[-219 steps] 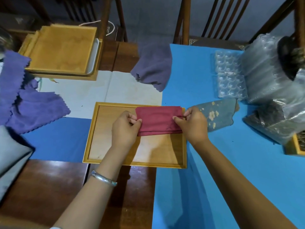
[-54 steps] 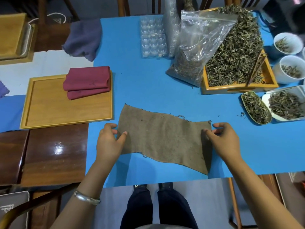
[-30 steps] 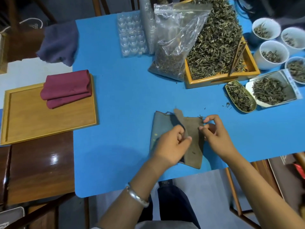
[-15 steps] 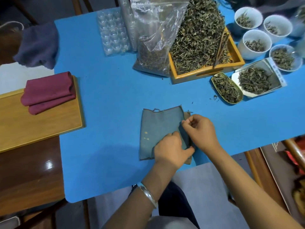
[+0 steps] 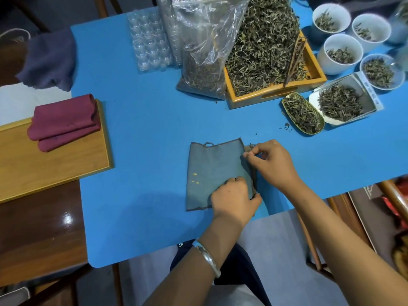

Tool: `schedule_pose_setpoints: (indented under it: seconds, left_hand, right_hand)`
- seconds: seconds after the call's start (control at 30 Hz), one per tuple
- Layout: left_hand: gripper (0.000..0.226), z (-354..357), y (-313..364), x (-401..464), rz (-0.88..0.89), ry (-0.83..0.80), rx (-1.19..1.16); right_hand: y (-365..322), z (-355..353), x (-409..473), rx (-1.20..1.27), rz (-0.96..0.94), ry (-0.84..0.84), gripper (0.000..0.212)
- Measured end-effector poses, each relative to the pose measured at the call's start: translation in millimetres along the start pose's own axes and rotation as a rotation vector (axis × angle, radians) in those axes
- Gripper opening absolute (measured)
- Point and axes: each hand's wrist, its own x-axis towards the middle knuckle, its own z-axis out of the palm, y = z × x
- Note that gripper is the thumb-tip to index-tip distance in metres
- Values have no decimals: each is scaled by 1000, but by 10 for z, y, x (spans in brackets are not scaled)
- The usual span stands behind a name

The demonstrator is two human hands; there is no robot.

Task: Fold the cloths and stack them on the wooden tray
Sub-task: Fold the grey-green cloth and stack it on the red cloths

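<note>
The blue table (image 5: 143, 129) carries the work. At nine o'clock the wooden tray (image 5: 55, 171) already bears a folded maroon cloth (image 5: 64, 122). At centre a grey cloth (image 5: 212, 171), folded once, is laid flat; its right edges are pinched by the right hand (image 5: 271, 164) and the left hand (image 5: 234, 195), apparently to align them.

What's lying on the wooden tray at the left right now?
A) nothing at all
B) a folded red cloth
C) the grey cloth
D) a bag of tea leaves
B: a folded red cloth lies at the far end of the tray, while the grey cloth is on the blue table under both hands.
</note>
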Motion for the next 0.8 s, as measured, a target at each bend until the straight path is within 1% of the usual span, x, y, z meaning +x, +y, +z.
schedule_pose_setpoints:
  seconds: [0.07,0.13,0.2,0.43,0.53,0.63,0.8]
  left_hand:
    - [36,-10,-18,-11,-3,14,-39]
    - [26,-23,-68,-26,14,1,-86]
    - [23,-30,-130,-46,61,-23,-121]
    - [26,-74,-248,-155,170,-43,-318]
    - [22,-98,-231,-207,196,-108,-406]
    - [20,-92,-230,-236,182,-178,-417]
    - [23,-54,-203,-246,131,-165,-380]
  right_hand:
    - [11,11,-13,98,27,-26,22]
    - [16,15,-37,244,122,-71,21]
    - [46,9,-57,313,181,-94,21]
    - [77,38,-17,311,212,-61,27]
    - [48,53,22,244,192,-39,26]
    - [60,63,63,177,168,-57,26]
    - [91,63,31,77,97,6,20]
